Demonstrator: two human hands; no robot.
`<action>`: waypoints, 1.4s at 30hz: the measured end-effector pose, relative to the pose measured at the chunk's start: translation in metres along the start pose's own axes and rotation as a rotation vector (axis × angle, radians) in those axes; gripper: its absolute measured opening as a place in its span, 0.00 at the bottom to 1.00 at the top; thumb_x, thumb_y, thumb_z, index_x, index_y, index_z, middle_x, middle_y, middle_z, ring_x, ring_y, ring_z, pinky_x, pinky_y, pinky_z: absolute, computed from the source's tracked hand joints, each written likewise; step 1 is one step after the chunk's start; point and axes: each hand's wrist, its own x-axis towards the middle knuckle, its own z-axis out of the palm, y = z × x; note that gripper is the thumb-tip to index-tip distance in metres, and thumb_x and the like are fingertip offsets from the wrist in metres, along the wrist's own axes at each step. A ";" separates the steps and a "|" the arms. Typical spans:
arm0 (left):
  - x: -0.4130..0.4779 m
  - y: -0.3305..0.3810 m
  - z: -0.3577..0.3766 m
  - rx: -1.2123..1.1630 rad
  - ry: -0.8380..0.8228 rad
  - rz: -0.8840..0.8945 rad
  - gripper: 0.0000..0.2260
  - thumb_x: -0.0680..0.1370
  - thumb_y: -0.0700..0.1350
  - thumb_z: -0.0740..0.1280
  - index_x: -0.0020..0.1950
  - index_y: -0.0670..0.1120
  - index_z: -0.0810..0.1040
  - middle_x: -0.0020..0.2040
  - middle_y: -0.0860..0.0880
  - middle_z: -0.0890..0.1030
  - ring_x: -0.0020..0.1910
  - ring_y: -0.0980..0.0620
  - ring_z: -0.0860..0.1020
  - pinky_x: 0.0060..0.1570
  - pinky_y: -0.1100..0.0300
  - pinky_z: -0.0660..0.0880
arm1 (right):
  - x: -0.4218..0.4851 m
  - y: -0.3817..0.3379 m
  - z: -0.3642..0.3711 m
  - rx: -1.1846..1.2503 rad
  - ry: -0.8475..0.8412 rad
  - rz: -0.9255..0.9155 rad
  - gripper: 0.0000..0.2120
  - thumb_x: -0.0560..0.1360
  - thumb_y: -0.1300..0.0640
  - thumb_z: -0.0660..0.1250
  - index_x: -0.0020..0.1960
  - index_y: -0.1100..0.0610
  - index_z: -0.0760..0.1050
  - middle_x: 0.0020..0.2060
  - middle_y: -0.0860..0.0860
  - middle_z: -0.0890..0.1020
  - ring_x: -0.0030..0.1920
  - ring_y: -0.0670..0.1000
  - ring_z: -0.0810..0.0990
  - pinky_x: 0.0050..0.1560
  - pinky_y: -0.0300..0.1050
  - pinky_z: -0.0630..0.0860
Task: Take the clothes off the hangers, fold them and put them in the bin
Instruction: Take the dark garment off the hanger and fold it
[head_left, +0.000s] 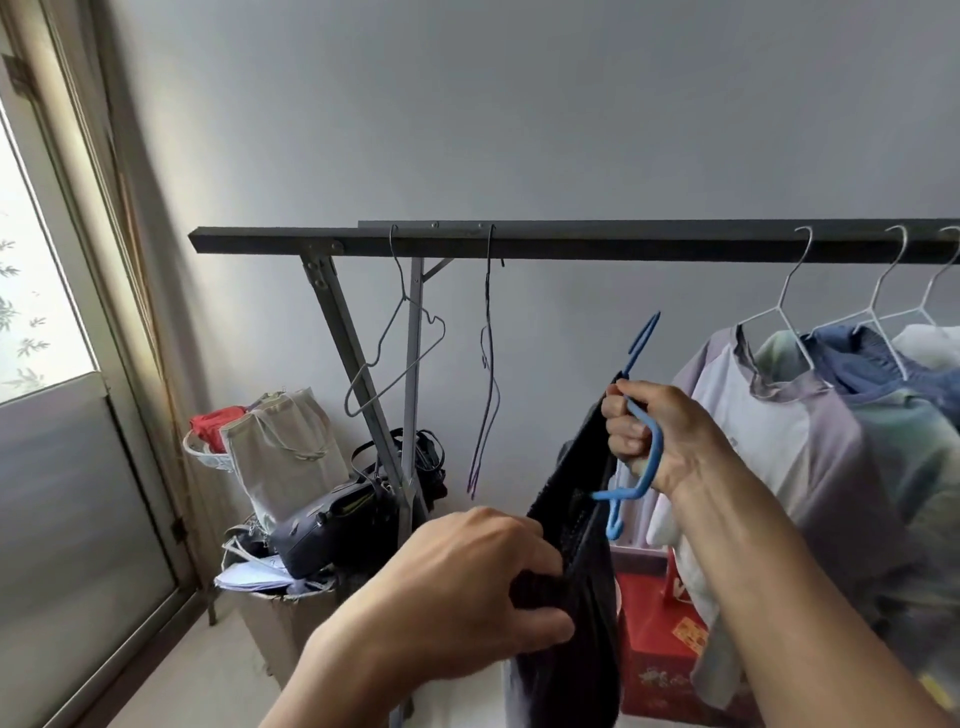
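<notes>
Nearest, left hand low, fingers bunched round the dark garment. Cloth runs steeply up-right to the blue hanger, clenched in the right hand, off the rail. Stripping pull likely goes down-left.

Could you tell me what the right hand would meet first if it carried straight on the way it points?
The right hand points up-left; the dark garment lies right at its knuckles. Beyond, probably the empty thin hanger, depth unclear.

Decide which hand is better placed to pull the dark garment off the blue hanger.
Left, probably. The left hand grips the dark garment low down; the right hand holds the blue hanger.
</notes>
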 end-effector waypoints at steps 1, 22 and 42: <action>0.003 -0.001 0.004 0.000 0.019 -0.012 0.13 0.73 0.59 0.66 0.41 0.50 0.73 0.43 0.53 0.75 0.40 0.53 0.73 0.40 0.56 0.71 | -0.001 0.000 -0.001 0.006 -0.028 0.023 0.12 0.79 0.63 0.54 0.37 0.57 0.65 0.20 0.49 0.69 0.14 0.43 0.60 0.14 0.32 0.57; 0.020 -0.051 0.034 -0.172 0.129 -0.120 0.08 0.74 0.54 0.68 0.45 0.51 0.80 0.45 0.57 0.77 0.46 0.62 0.73 0.45 0.71 0.67 | -0.001 -0.056 0.042 -0.387 -0.116 -0.248 0.15 0.81 0.61 0.51 0.36 0.56 0.63 0.19 0.50 0.67 0.17 0.46 0.59 0.20 0.32 0.54; -0.024 -0.096 -0.009 -0.396 0.450 -0.204 0.11 0.65 0.40 0.65 0.32 0.47 0.62 0.37 0.53 0.68 0.34 0.56 0.66 0.42 0.45 0.73 | 0.072 0.039 0.136 -0.808 -0.118 -0.127 0.13 0.81 0.62 0.52 0.38 0.58 0.66 0.23 0.53 0.68 0.18 0.48 0.66 0.22 0.33 0.58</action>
